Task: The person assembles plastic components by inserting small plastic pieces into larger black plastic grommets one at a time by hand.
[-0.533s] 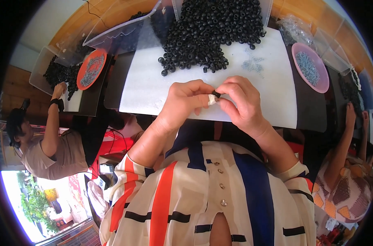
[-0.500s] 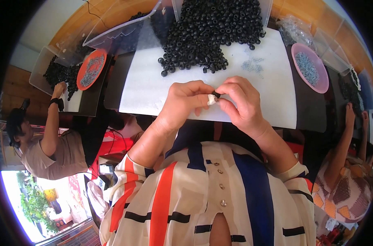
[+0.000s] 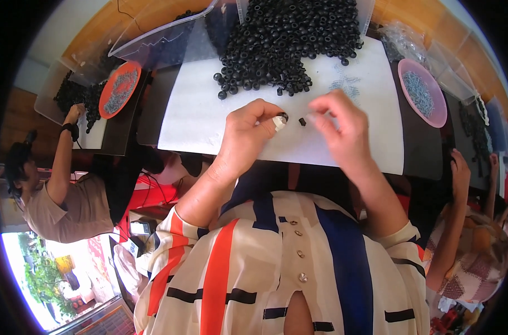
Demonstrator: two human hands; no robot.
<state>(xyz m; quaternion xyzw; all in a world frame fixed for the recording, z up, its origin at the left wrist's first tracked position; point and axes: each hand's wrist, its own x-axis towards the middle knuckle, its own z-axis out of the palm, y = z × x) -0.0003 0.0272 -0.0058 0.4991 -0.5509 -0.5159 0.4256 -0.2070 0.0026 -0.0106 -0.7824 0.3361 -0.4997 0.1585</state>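
Note:
My left hand point(image 3: 244, 134) pinches a small black round plastic part point(image 3: 283, 116) between thumb and forefinger. A white wrapping point(image 3: 279, 124) covers the tip of its thumb. To the right, my right hand point(image 3: 346, 131) is slightly blurred, with thumb and fingers apart and nothing visible between them. Between the two hands shows a small black piece point(image 3: 302, 121), touching neither; I cannot tell whether it lies on the white sheet point(image 3: 201, 120) or is in the air. Just beyond my right fingertips lie loose small grey screws point(image 3: 347, 85).
A large heap of black plastic parts point(image 3: 287, 42) spills from a clear bin point(image 3: 164, 42) area. Screws fill a pink bowl point(image 3: 423, 95) at right and an orange bowl point(image 3: 120, 89) at left. Co-workers sit on both sides, one in a brown shirt point(image 3: 78, 206).
My hands have come apart. The right one has moved away to the right and slightly forward, its fingers opening. The small black piece now shows between them.

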